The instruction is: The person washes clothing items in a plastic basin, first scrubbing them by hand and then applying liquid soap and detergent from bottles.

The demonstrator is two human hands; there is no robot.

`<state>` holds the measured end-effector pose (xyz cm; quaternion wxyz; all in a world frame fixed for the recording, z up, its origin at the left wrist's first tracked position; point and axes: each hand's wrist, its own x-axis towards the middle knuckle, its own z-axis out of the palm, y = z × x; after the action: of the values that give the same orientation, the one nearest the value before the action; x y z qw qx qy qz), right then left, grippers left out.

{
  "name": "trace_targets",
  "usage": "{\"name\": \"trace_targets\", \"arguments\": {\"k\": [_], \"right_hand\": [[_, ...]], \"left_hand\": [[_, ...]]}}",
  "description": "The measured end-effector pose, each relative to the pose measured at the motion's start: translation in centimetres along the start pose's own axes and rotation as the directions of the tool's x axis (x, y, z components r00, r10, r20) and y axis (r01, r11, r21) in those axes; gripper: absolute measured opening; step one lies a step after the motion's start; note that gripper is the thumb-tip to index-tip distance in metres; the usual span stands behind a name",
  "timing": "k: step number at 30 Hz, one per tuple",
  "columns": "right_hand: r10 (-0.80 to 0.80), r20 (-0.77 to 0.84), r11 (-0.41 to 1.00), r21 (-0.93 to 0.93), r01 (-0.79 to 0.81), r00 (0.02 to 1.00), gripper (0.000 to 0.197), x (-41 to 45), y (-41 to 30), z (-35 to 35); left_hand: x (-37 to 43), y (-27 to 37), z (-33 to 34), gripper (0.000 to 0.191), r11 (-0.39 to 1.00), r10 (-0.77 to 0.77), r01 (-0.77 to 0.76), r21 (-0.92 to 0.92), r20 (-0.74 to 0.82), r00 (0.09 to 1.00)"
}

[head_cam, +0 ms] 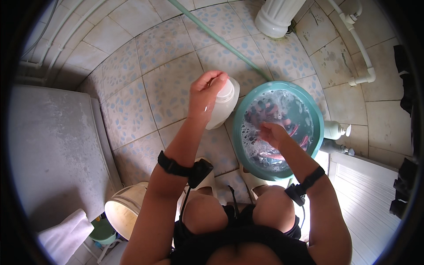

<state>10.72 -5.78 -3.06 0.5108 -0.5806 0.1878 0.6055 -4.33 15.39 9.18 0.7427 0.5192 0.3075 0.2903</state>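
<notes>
My left hand [207,87] is closed over the white cap of a translucent plastic jug [220,112], which is on or just above the tiled floor; I cannot tell which. To its right is a round teal plastic basin [316,116] of sudsy water. My right hand [273,135] dips into that water at the middle of the basin. Suds and water blur its fingertips, so a hold on anything does not show. Around it lies wet patterned fabric [263,111] with dark and pink parts, mostly under the surface.
A green hose or pipe [218,38] runs down to the basin's far rim. Pump bottles [333,130] stand right of the basin, near a white slatted door [367,188]. Behind my left arm is a cream bucket [122,210], beside a grey cabinet-like surface [59,142].
</notes>
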Motion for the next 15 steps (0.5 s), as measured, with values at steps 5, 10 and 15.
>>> {"name": "trace_targets", "arguments": {"k": [5,10,15], "right_hand": [[0.035,0.252,0.978,0.191,-0.086,0.967,0.022,-4.2,-2.4,3.5],[-0.198,0.633,0.974,0.043,0.221,0.748,0.02,-13.8,-6.8,13.8],[-0.388,0.446,0.849,-0.168,0.501,0.807,0.023,-9.1,-6.9,11.4]], "left_hand": [[-1.8,2.4,-0.2,0.031,0.995,-0.048,0.066,-0.072,0.233,0.971],[-1.9,1.1,-0.4,0.04,0.998,0.005,-0.019,0.064,0.223,0.975],[-2.4,-0.4,-0.2,0.052,0.963,0.182,-0.202,0.18,0.121,0.976]]}}
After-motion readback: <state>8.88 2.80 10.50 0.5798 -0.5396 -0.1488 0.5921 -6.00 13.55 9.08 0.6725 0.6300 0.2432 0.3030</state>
